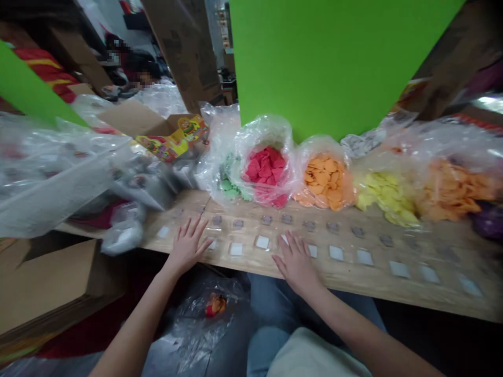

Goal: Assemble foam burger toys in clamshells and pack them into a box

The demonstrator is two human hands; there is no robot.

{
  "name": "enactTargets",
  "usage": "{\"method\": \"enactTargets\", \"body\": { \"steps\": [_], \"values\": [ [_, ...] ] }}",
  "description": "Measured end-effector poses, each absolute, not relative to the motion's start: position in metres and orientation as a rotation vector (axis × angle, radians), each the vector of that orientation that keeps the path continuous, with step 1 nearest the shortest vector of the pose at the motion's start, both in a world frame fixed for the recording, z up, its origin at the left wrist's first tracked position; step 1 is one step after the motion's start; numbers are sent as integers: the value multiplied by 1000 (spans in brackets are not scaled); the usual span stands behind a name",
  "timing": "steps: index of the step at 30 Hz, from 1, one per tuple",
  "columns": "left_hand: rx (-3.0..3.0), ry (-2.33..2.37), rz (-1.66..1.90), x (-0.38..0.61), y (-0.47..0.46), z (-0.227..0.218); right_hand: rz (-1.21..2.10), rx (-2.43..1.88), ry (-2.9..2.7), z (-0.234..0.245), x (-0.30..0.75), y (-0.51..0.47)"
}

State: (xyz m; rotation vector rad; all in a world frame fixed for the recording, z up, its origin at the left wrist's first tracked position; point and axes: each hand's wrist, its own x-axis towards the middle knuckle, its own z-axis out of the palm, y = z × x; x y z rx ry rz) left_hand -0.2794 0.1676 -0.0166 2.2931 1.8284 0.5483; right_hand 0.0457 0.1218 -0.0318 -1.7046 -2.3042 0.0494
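The person is resting the left hand [188, 246] and the right hand [297, 264] palm down on the wooden table [365, 280], both hands open with fingers spread and grasping nothing. The fingertips are lying flat and lightly over the front row of small white squares [262, 242], just short of the row of small grey squares [286, 218], which leaves most squares in view. A clear plastic bag of pink pieces [264, 175] and a clear plastic bag of orange pieces [324, 180] are sitting along the far edge, mid-frame.
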Motion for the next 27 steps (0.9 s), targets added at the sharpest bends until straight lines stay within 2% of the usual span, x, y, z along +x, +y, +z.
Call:
{"method": "enactTargets", "body": {
  "steps": [6,12,15,21,27],
  "values": [
    [2435,1196,465,-177,161,-1,36,-1807,-2270,-45,79,115],
    [2463,851,398,-107,163,-14,115,-1703,-2282,-32,72,110],
    [2403,797,448,-95,169,-23,108,-1677,-2250,-25,94,101],
    [2233,853,531,-94,174,-39,-88,-2199,-1788,-22,195,81],
    [2351,926,702,-52,168,-25,-126,-2342,-1713,-33,243,77]
  ]
}}
